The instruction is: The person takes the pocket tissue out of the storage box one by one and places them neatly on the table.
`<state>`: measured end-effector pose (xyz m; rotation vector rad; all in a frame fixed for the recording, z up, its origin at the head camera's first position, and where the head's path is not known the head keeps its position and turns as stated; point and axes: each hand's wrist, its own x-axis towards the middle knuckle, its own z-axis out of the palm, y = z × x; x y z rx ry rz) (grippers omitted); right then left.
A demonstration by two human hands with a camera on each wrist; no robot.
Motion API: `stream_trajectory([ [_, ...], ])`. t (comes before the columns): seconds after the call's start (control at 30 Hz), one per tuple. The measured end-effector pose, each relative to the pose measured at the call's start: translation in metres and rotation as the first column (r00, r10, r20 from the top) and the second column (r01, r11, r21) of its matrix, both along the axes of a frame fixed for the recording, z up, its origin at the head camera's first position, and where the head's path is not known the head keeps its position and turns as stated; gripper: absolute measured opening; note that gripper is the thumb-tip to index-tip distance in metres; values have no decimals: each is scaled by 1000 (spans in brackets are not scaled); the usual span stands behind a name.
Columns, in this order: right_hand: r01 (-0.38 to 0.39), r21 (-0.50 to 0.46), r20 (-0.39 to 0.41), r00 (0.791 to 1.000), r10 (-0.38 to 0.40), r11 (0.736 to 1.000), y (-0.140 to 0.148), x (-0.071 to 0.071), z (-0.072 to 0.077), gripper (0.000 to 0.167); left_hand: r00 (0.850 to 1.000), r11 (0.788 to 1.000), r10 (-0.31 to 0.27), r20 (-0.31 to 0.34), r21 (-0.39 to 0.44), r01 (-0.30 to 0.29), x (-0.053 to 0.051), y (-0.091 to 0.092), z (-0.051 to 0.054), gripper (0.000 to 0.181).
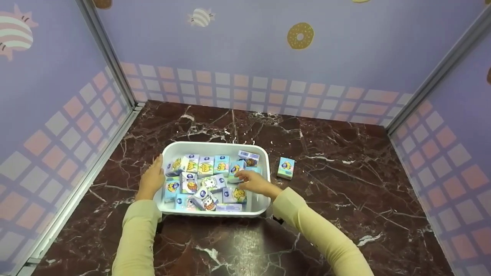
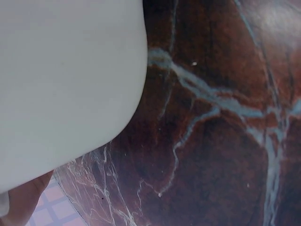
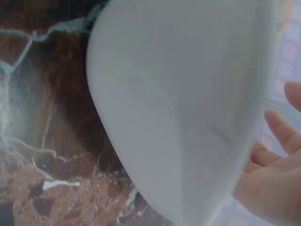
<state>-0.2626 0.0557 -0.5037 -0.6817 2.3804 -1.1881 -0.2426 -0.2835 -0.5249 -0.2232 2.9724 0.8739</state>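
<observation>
A white tub (image 1: pixel 215 214) holds several small printed boxes in blue, lilac and white. The left hand (image 1: pixel 152 179) rests against its left rim; in the left wrist view a bit of that hand (image 2: pixel 27 200) touches the white wall (image 2: pixel 70 84). Over the right part of the tub reaches the right hand (image 1: pixel 255 183), its fingertips at a blue box (image 1: pixel 237 168); whether they touch it cannot be told. In the right wrist view the right hand (image 3: pixel 277 174) shows beyond the tub's wall (image 3: pixel 164 94), fingers spread and loosely bent, no box visible in it.
One blue box (image 1: pixel 286 168) stands on the dark red marbled surface (image 1: pixel 345 184) just right of the tub. Lilac panels with pink and white squares and printed sweets enclose the surface at the back, left (image 1: pixel 69 115) and right. Small white specks lie behind the tub.
</observation>
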Motion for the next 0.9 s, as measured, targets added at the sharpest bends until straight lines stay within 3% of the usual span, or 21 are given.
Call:
stream_trajectory([
  [0.37,-120,136,-39,991,126,983,-7,10,-10,42,999,1000,-17,-50,-9,16,-1,-2,-3,53],
  [0.63,-142,199,-9,989,146,970,-11,11,-13,43,1000,1000,5,-23,1,-5,0,-1,-3,53],
  [0.9,-154,245,-63,983,174,957,-14,12,-15,42,1000,1000,10,-10,12,-10,0,0,-2,53],
])
